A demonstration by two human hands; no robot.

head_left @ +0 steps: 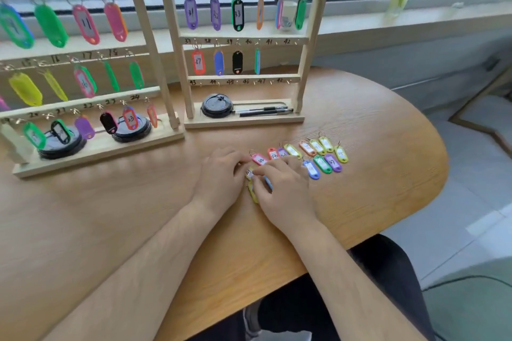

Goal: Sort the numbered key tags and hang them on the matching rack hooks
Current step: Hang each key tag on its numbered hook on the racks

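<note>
Steady left hand point(221, 174) and right hand point(286, 191) on the yellow tag point(249, 174) toward the table's point(360, 202) front edge (pinched or just touched, can't tell), check the number, then lift by the ring.

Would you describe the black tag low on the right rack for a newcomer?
Find the right wooden rack. On its rail numbered 37 to 42, the black tag hangs third from left, between a blue tag and a teal tag. It is that row's only black one.
</note>
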